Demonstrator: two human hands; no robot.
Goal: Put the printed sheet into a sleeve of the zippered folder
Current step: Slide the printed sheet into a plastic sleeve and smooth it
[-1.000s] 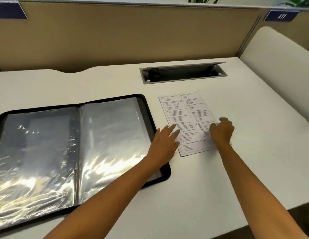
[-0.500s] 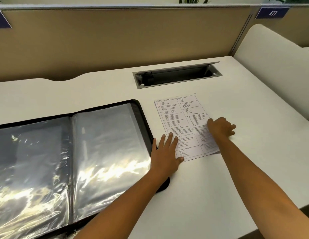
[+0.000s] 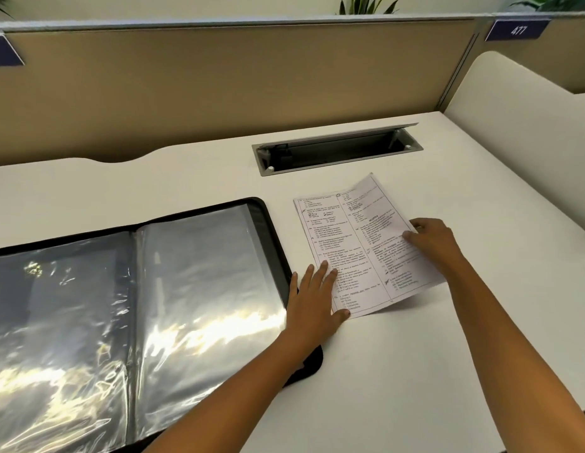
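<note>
The printed sheet (image 3: 356, 243) lies on the white desk to the right of the black zippered folder (image 3: 271, 217), which is spread open showing two shiny clear sleeves (image 3: 199, 282). My right hand (image 3: 431, 240) pinches the sheet's right edge and lifts that side off the desk, so the paper curls up. My left hand (image 3: 314, 299) lies flat with fingers spread on the sheet's lower left corner, its heel over the folder's right border.
An open cable tray (image 3: 336, 152) is set into the desk (image 3: 415, 354) behind the sheet. A tan partition wall (image 3: 219, 86) closes the back, and a white divider (image 3: 519, 125) rises on the right. The desk's front edge runs near the lower right.
My right hand shifted to the sheet's right edge and raised it, so the paper now bends upward. My left hand slid down to the lower left corner and stays pressed there.
</note>
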